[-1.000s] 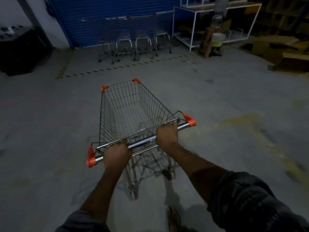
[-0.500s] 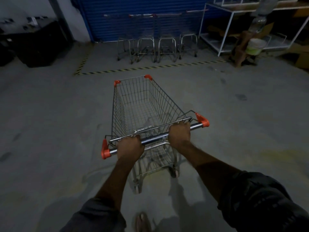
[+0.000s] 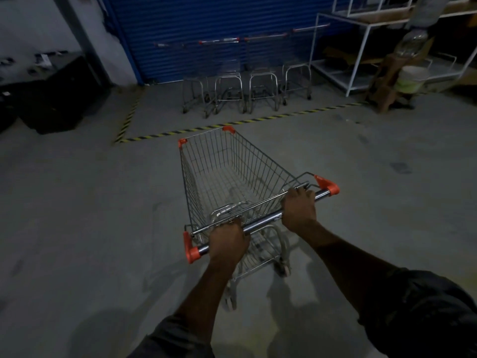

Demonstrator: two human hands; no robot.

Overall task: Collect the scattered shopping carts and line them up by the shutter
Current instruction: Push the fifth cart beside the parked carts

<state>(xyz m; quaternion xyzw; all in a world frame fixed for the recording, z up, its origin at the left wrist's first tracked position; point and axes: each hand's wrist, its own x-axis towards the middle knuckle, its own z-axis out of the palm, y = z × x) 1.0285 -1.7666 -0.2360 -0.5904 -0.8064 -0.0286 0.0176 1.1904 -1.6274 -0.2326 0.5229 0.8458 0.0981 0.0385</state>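
Observation:
An empty wire shopping cart [image 3: 232, 171] with orange corner caps stands on the concrete floor in front of me. My left hand [image 3: 227, 242] grips the left part of its metal handle bar [image 3: 265, 218]. My right hand [image 3: 299, 209] grips the same bar near its right orange end. Ahead, several carts [image 3: 247, 83] stand side by side against the blue shutter [image 3: 206, 34], behind a yellow-black striped floor line [image 3: 232, 123]. The front of my cart is a short way before that line.
A white metal rack [image 3: 361, 52] stands at the back right, with a wooden stool, a bucket [image 3: 410, 78] and a clear bottle beside it. Dark bins or crates [image 3: 51, 99] sit at the left wall. A grey pillar rises left of the shutter.
The cart and I have rolled forward towards the shutter. The parked carts and the striped line are nearer and larger. Both hands keep their grip on the handle bar.

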